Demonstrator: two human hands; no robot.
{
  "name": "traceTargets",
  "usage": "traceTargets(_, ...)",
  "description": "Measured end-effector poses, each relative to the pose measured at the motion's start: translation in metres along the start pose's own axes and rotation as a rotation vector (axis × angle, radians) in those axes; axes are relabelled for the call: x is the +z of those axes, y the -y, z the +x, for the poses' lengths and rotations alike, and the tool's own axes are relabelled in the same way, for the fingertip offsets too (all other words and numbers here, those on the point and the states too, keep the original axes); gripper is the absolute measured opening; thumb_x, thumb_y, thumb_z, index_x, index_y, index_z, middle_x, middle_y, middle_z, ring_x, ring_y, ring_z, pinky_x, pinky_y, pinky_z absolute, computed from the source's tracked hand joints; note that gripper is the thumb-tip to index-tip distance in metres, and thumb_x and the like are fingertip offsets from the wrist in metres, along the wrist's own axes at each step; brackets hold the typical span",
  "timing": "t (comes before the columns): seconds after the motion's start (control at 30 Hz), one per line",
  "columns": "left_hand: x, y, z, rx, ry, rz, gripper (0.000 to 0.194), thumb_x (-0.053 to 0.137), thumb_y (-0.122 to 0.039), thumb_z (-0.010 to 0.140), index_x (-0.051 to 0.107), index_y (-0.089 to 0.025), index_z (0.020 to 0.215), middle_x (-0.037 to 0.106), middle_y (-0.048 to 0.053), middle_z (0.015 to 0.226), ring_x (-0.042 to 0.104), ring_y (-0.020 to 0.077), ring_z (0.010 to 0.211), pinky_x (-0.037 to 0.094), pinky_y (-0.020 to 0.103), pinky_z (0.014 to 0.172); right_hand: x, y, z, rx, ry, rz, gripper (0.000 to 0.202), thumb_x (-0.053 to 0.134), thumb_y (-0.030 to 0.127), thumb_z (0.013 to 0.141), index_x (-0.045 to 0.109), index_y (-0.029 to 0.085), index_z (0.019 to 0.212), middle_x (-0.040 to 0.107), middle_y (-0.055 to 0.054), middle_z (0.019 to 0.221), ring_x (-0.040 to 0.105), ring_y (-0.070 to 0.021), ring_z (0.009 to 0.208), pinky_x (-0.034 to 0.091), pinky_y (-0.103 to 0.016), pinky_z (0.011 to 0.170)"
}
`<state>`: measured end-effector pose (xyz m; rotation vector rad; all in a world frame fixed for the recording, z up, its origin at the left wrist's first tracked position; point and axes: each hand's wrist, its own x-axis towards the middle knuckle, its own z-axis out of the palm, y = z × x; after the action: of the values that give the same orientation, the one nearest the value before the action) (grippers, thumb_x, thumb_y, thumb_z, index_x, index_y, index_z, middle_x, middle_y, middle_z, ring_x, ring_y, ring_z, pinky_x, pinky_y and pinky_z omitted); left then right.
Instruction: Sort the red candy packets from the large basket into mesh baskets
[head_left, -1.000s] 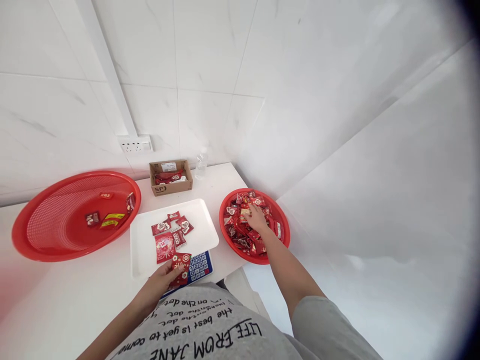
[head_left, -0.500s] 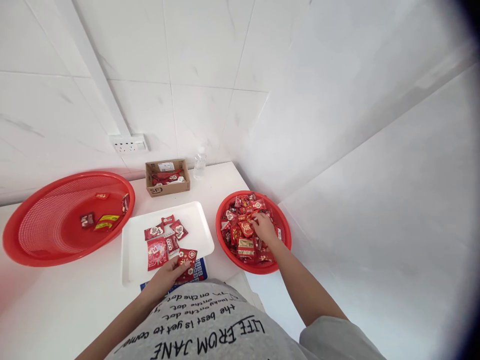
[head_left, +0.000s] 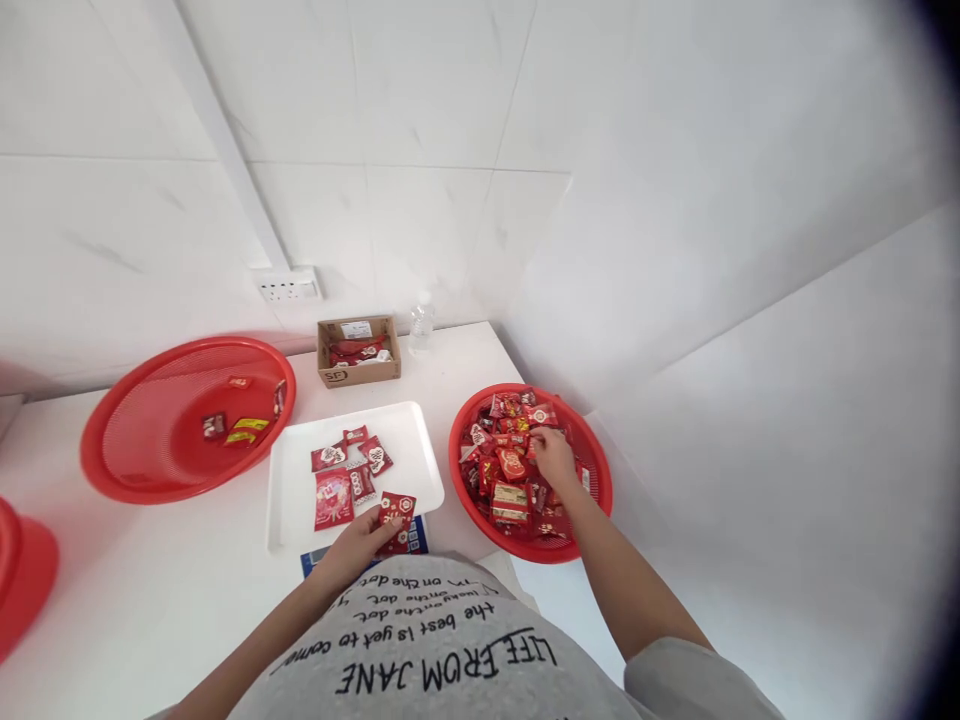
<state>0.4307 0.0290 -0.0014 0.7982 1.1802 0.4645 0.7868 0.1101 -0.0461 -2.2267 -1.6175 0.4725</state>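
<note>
My left hand [head_left: 360,545] holds a red patterned packet [head_left: 396,520] by its edge, just over the near right side of the white tray [head_left: 281,500]. On that tray lie several red wrapped packets, among them a larger pink-red one [head_left: 334,499]. My right hand [head_left: 553,458] reaches into the round red basket [head_left: 459,420] on the right, its fingers pressed together among many red sweets. Whatever those fingertips grip is too small to make out. A gold and red packet [head_left: 510,503] lies near the front of that basket.
A larger red basket [head_left: 135,430] with a few packets stands at the left, and part of another red container [head_left: 30,570] shows at the left edge. Behind the tray are a cardboard box [head_left: 364,373] and a clear bottle [head_left: 422,322]. A blue printed item [head_left: 311,560] lies beneath the tray's near edge.
The camera view has shifted, so most things appear farther right, and a red container has entered at the left edge. My right hand remains in the right basket; my left still holds the packet.
</note>
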Motion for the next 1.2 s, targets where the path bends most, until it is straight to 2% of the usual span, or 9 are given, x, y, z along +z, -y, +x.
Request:
traceTargets(0.1, 0.000, -0.004, -0.006, 0.023, -0.009, 0.000, 0.041, 0.064, -0.053, 0.066, 0.056, -0.018, 0.086, 0.066, 0.002, 0.077, 0.062, 0.0201, 0.074, 0.044, 0.029, 0.069, -0.003, 0.005, -0.001, 0.127, -0.150, 0.378, 0.024, 0.050, 0.022, 0.076, 0.060, 0.018, 0.097, 0.062, -0.008, 0.100, 0.056, -0.0208, 0.096, 0.042, -0.036, 0.089)
traceTargets(0.17, -0.001, -0.005, -0.009, 0.022, -0.014, -0.008, 0.041, 0.065, -0.053, 0.065, 0.057, -0.018, 0.084, 0.067, 0.002, 0.077, 0.062, 0.0204, 0.073, 0.044, 0.030, 0.068, -0.001, 0.018, -0.006, 0.255, -0.129, 0.797, 0.025, 0.057, 0.025, 0.072, 0.059, 0.020, 0.096, 0.063, -0.005, 0.096, 0.059, -0.0187, 0.089, 0.047, -0.034, 0.082)
traceTargets(0.27, -0.005, -0.002, -0.014, 0.019, 0.006, -0.047, 0.042, 0.066, -0.052, 0.064, 0.057, -0.017, 0.087, 0.068, 0.003, 0.080, 0.063, 0.0214, 0.076, 0.045, 0.032, 0.071, 0.005, 0.053, -0.023, 0.364, 0.152, 1.334, 0.025, 0.063, 0.026, 0.069, 0.059, 0.024, 0.094, 0.064, -0.001, 0.087, 0.060, -0.0133, 0.077, 0.052, -0.027, 0.070)
traceTargets(0.37, -0.013, 0.005, -0.018, 0.045, 0.028, -0.070, 0.042, 0.066, -0.050, 0.066, 0.059, -0.017, 0.090, 0.069, 0.005, 0.088, 0.063, 0.0237, 0.084, 0.045, 0.034, 0.078, 0.019, 0.095, -0.051, 0.398, 0.464, 1.580, 0.017, 0.061, 0.031, 0.075, 0.059, 0.025, 0.091, 0.064, -0.001, 0.088, 0.061, -0.0126, 0.077, 0.053, -0.024, 0.062)
traceTargets(0.47, -0.023, 0.013, -0.024, 0.064, 0.017, -0.064, 0.045, 0.066, -0.051, 0.066, 0.060, -0.016, 0.093, 0.069, 0.006, 0.091, 0.063, 0.0255, 0.088, 0.045, 0.036, 0.080, 0.040, 0.131, -0.079, 0.461, 0.684, 1.550, 0.016, 0.062, 0.024, 0.074, 0.059, 0.023, 0.089, 0.065, -0.002, 0.091, 0.062, -0.0116, 0.078, 0.053, -0.023, 0.064)
traceTargets(0.57, -0.034, 0.019, -0.031, 0.080, 0.005, -0.054, 0.048, 0.066, -0.052, 0.066, 0.059, -0.015, 0.095, 0.069, 0.008, 0.095, 0.063, 0.0256, 0.090, 0.045, 0.036, 0.082, 0.059, 0.152, -0.099, 0.466, 0.775, 1.414, 0.026, 0.064, 0.011, 0.067, 0.059, 0.020, 0.091, 0.064, -0.002, 0.091, 0.062, -0.0106, 0.078, 0.052, -0.024, 0.073)
traceTargets(0.73, -0.046, 0.024, -0.045, 0.059, -0.021, -0.063, 0.051, 0.067, -0.054, 0.064, 0.059, -0.015, 0.096, 0.069, 0.009, 0.094, 0.062, 0.0258, 0.090, 0.045, 0.036, 0.082, 0.078, 0.168, -0.114, 0.345, 0.698, 1.260, 0.033, 0.059, 0.011, 0.067, 0.058, 0.022, 0.098, 0.063, -0.002, 0.093, 0.061, -0.0116, 0.086, 0.048, -0.029, 0.085)
traceTargets(1.0, -0.062, 0.030, -0.055, 0.074, 0.012, -0.108, 0.053, 0.068, -0.055, 0.063, 0.059, -0.016, 0.098, 0.069, 0.009, 0.096, 0.062, 0.0255, 0.091, 0.045, 0.035, 0.083, 0.091, 0.189, -0.120, 0.043, 0.597, 1.131, 0.055, 0.056, 0.015, 0.068, 0.049, 0.029, 0.121, 0.047, 0.000, 0.134, 0.042, -0.0172, 0.124, 0.038, -0.036, 0.100)
traceTargets(1.2, -0.067, 0.037, -0.050, 0.086, 0.038, -0.122, 0.050, 0.067, -0.052, 0.065, 0.058, -0.015, 0.098, 0.069, 0.008, 0.092, 0.062, 0.0251, 0.088, 0.045, 0.036, 0.081, 0.094, 0.189, -0.127, -0.168, 0.494, 0.746, 0.038, 0.049, 0.016, 0.075, 0.056, 0.023, 0.112, 0.058, -0.004, 0.119, 0.051, -0.0177, 0.112, 0.037, -0.037, 0.098)
